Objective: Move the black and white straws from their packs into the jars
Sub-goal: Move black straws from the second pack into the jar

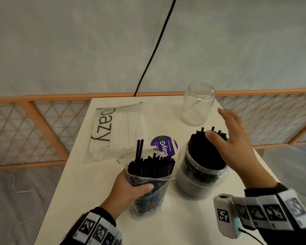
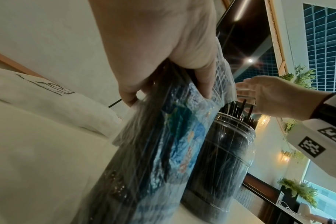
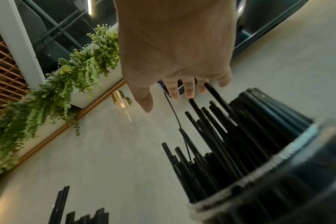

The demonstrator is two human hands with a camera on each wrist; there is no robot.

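My left hand (image 1: 131, 188) grips an upright clear pack of black straws (image 1: 151, 169) near the table's front; the same pack (image 2: 159, 151) fills the left wrist view. Beside it on the right stands a clear jar (image 1: 200, 175) packed with black straws (image 1: 208, 151). My right hand (image 1: 235, 140) hovers flat over the jar's straw tips, fingers straight, holding nothing; the right wrist view has those straws (image 3: 230, 136) just below the fingers (image 3: 189, 91). An empty clear jar (image 1: 197, 105) stands at the back. A pack of white straws (image 1: 120, 131) lies flat at the left.
A round purple sticker (image 1: 163, 145) lies on the white table (image 1: 99, 183) between the packs. A black cable (image 1: 154, 48) hangs down to the table's far edge. An orange lattice railing (image 1: 34, 131) runs behind the table.
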